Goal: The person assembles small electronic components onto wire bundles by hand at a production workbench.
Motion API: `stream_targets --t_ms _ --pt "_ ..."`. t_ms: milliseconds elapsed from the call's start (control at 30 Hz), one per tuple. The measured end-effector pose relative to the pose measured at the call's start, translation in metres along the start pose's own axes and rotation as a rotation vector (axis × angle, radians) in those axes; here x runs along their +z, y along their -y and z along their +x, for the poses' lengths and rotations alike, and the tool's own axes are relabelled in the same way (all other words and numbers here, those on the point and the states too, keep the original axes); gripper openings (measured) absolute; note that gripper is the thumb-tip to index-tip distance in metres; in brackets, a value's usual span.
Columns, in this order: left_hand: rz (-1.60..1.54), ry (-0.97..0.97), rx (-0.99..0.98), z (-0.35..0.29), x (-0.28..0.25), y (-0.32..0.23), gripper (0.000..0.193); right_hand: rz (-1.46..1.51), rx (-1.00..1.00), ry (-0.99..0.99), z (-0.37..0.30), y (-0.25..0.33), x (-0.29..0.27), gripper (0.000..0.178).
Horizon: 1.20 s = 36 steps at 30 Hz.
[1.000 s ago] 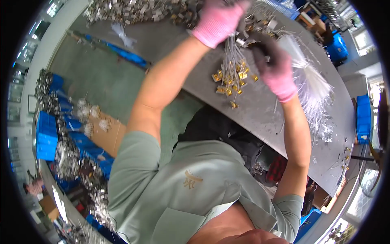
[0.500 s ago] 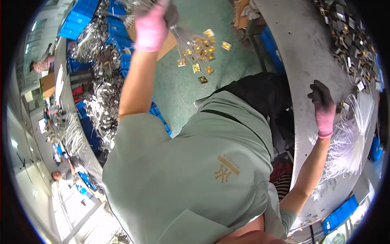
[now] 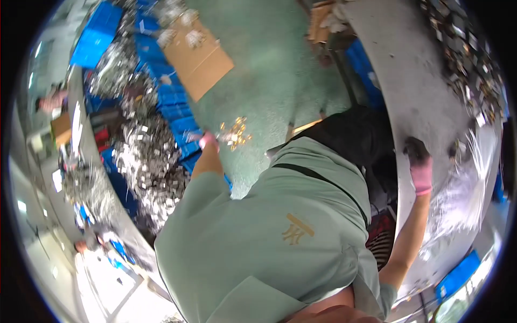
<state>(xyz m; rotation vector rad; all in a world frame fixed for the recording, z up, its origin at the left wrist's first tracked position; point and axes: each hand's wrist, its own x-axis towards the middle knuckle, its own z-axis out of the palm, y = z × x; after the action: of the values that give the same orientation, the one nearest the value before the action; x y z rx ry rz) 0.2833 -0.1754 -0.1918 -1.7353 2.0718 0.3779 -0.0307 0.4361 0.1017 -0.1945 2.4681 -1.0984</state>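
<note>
My left hand [image 3: 209, 141], in a pink-cuffed glove, is closed round a bundle of thin wires. From the bundle hang several small yellow-gold end pieces [image 3: 235, 133] over the green floor, blurred. The grip itself is partly hidden and small in the picture. My right hand [image 3: 417, 164], in a glove with a dark front and pink cuff, is over the grey table [image 3: 377, 32] on the right. Its dark fingers are smeared and seem bent, with nothing plainly in them. Close by lies a bunch of white wires [image 3: 458, 194].
Blue crates [image 3: 167, 91] and heaped silvery parts [image 3: 151, 161] line the left. A flattened cardboard sheet [image 3: 199, 59] lies beyond my left hand. Small metal parts [image 3: 458, 43] cover the table's far right. Another person [image 3: 51, 101] is at the far left.
My left hand has come down and nearer my body with the wire bundle, uncovering the cardboard sheet. My right hand has shifted slightly, its fingers now less spread.
</note>
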Motion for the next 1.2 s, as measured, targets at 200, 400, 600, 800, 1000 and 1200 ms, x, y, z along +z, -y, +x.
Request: stream_targets --t_ms 200,400,600,800,1000,1200 --pt "-0.413 0.359 1.133 0.080 0.002 0.073 0.045 -0.310 -0.088 -0.300 0.014 -0.063 0.047 0.037" --pt "0.152 0.426 0.525 -0.014 -0.005 -0.189 0.036 -0.334 0.040 -0.463 -0.033 -0.032 0.019 0.028" --pt "-0.612 0.355 1.463 -0.245 -0.127 -0.425 0.034 -0.496 0.642 -0.914 -0.107 -0.112 -0.049 0.050" --pt "-0.298 0.539 1.950 -0.464 -0.104 -0.535 0.038 -0.491 0.793 -0.762 -0.154 -0.169 -0.048 0.027" --pt "-0.145 0.322 2.309 -0.608 -0.012 -0.586 0.040 -0.359 0.672 -0.810 -0.165 -0.143 -0.047 0.020" --pt "0.151 0.356 2.142 -0.641 0.010 -0.607 0.033 -0.067 0.552 -0.987 -0.182 -0.156 -0.040 0.015"
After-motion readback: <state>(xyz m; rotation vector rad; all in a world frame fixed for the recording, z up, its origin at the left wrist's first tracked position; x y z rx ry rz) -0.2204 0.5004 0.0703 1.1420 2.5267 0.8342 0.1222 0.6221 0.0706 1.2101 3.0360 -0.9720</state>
